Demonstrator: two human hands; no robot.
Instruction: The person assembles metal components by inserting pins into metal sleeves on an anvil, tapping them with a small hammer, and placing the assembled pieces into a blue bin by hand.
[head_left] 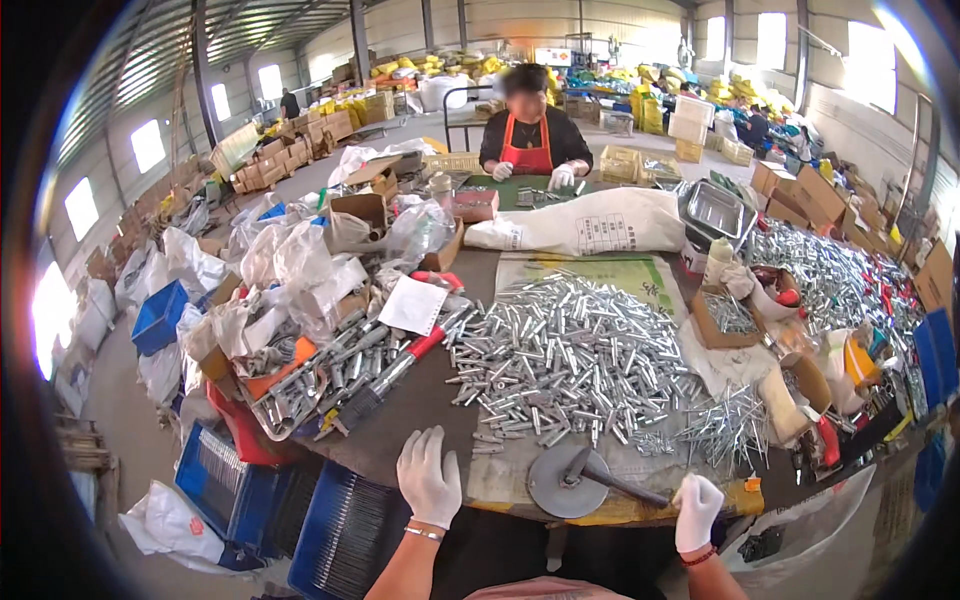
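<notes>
My left hand (430, 478), in a white glove, lies open with its fingers stretched out at the table's front edge, holding nothing. My right hand (698, 512), gloved too, is closed, its fingers curled. It is just right of the end of a hammer (625, 486); whether it holds anything is hidden. The hammer's head rests on a round grey metal disc (566, 490). Beyond the disc spreads a large heap of short silvery metal sleeves (580, 360). Thin metal rods or nails (730, 428) lie loose at its right side.
Left on the table are metal tools, plastic bags and a white paper sheet (413, 305). Blue crates (350, 535) stand below left. A white sack (590, 222) lies across the far side, where another person (527, 130) works. At right are small boxes (728, 318) and another metal heap (835, 270).
</notes>
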